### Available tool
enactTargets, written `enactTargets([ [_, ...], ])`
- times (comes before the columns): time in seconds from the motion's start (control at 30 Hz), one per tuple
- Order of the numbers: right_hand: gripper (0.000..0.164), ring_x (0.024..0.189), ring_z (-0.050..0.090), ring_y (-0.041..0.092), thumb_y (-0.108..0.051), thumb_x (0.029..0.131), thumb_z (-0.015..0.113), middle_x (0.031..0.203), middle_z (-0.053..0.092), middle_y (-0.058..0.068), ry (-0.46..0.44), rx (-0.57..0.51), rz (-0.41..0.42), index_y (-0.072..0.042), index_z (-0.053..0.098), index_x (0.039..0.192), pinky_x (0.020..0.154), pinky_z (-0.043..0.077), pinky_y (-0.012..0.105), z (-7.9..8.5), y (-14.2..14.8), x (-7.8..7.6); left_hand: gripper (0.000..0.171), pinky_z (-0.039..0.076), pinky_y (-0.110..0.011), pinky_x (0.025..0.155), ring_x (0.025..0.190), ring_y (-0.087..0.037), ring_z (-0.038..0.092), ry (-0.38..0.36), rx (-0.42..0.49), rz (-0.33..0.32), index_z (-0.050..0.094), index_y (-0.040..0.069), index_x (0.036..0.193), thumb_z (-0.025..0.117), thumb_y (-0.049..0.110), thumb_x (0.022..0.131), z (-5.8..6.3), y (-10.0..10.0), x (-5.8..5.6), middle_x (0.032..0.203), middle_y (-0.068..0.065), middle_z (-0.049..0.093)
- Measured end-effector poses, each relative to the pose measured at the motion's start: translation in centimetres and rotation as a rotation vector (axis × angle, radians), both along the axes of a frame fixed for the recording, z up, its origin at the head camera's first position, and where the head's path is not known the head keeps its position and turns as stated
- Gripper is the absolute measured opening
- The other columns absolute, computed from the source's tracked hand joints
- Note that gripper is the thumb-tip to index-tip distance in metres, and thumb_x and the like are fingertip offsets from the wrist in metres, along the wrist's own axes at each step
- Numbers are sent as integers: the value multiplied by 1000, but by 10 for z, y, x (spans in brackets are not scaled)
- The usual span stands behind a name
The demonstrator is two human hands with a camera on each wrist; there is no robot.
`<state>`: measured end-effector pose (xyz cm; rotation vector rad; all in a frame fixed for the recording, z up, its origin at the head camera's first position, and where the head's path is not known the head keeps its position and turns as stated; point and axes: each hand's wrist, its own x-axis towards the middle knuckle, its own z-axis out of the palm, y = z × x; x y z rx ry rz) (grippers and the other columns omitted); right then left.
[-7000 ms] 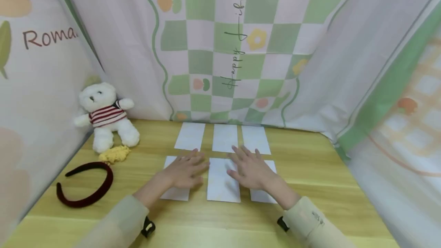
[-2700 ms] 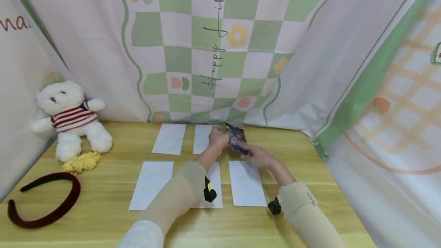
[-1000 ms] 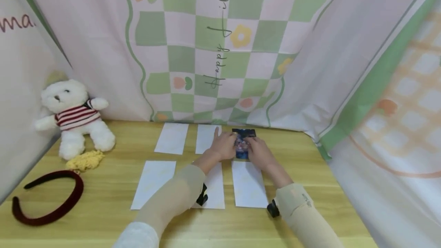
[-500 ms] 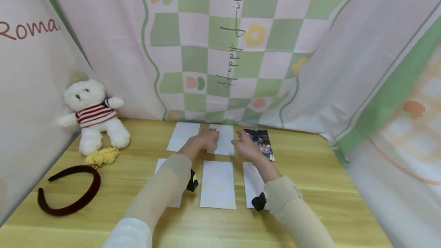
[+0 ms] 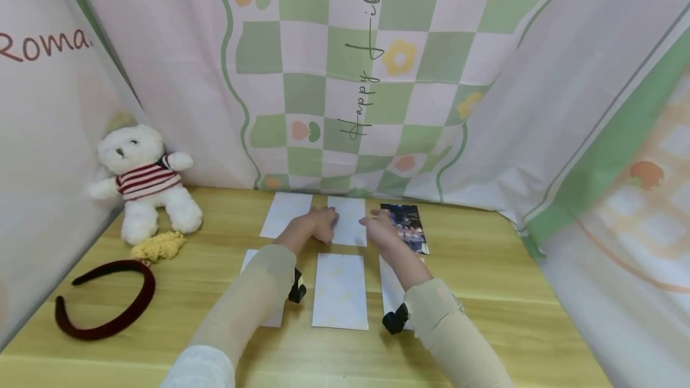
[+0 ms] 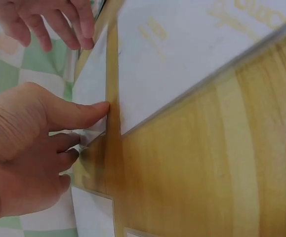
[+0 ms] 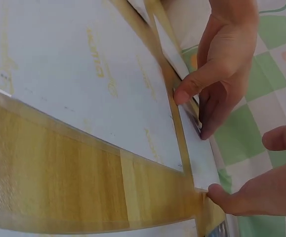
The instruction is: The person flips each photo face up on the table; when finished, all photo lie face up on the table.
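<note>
Six-place rows of white-backed photos lie on the wooden table, with faint yellow print on their backs. At the back middle, my left hand (image 5: 323,223) pinches the left edge of a white-backed photo (image 5: 349,223) between thumb and fingers; that edge looks slightly raised in the right wrist view. My right hand (image 5: 380,229) is apart from the left, fingers spread loosely, with its thumb (image 7: 219,195) right at the same photo's near right corner. Behind the right hand a dark photo (image 5: 411,232) lies picture side up, partly covered by that hand.
Other white-backed photos lie around: one at back left (image 5: 286,213), one at front middle (image 5: 339,292), and two partly under the forearms. At left are a white teddy bear (image 5: 148,181), a yellow fluffy piece (image 5: 158,246) and a dark red headband (image 5: 141,304). A patterned curtain (image 5: 356,100) hangs behind.
The back right photo, white side up at first, was lifted, turned over and laid picture side up. Both hands then moved left to the back middle photo.
</note>
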<state>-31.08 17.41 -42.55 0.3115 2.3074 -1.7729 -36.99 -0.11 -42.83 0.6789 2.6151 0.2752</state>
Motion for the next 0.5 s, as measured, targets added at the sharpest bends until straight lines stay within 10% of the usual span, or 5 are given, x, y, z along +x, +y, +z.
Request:
enactTargets([
  [0.27, 66, 138, 45, 40, -7, 102, 48, 162, 31, 30, -21, -160, -87, 4, 21, 161, 125, 40, 49, -1, -3, -4, 74, 12, -50, 137, 158, -32, 36, 57, 24, 15, 42, 4, 158, 75, 21, 94, -1, -1, 2, 167, -15, 39],
  [0.5, 63, 118, 45, 28, -13, 103, 49, 162, 32, 25, -3, -68, -80, 2, 24, 159, 103, 44, 36, 0, 0, -1, 76, 17, -47, 136, 155, -34, 39, 70, 44, 14, 43, 3, 156, 78, 23, 92, -3, -3, 1, 165, -15, 43],
])
